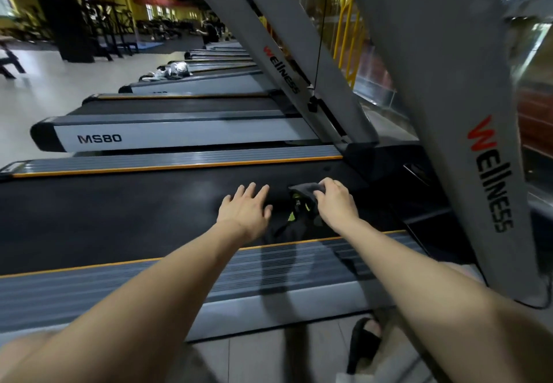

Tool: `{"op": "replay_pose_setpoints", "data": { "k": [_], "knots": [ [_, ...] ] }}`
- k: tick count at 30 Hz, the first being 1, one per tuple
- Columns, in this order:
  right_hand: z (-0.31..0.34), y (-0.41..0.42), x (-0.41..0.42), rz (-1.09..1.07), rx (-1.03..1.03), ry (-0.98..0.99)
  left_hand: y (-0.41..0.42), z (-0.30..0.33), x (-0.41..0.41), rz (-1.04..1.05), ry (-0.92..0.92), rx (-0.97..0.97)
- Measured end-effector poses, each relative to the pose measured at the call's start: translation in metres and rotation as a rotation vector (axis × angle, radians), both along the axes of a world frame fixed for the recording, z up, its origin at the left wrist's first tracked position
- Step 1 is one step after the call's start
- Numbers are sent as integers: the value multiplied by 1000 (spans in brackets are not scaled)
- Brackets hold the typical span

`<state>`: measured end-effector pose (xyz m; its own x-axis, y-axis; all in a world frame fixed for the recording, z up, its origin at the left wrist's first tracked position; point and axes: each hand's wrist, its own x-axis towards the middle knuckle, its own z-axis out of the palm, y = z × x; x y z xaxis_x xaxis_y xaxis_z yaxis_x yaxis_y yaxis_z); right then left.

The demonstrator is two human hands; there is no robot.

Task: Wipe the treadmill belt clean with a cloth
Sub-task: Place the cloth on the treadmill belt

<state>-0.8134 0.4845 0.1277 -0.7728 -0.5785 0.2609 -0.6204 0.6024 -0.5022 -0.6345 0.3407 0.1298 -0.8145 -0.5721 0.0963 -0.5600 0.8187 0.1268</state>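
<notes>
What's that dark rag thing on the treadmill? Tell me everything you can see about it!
The cloth is dark grey to black with bright yellow-green patches, soft and crumpled like fabric. It lies bunched on the black treadmill belt, near the front end by the grey upright. The right hand grips its far edge with curled fingers. The left hand lies flat on the belt just beside it; whether it touches the cloth is hard to tell.
</notes>
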Motion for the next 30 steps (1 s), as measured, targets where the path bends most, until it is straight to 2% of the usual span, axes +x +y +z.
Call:
{"op": "replay_pose_setpoints", "data": {
  "k": [6, 16, 24, 27, 30],
  "knots": [
    [-6, 12, 2, 1, -21, 2, 6, -12, 14, 35, -33, 21],
    [-39, -24, -28, -11, -61, 28, -43, -51, -32, 3, -33, 79],
    [-110, -104, -105, -59, -42, 82, -133, -131, -111, -88, -46, 100],
    [-123, -142, -158, -61, 2, 133, -174, -161, -151, -144, -40, 30],
    [-125, -173, -208, -80, -103, 245, -205, -186, -192, -155, -25, 22]
  ]
}}
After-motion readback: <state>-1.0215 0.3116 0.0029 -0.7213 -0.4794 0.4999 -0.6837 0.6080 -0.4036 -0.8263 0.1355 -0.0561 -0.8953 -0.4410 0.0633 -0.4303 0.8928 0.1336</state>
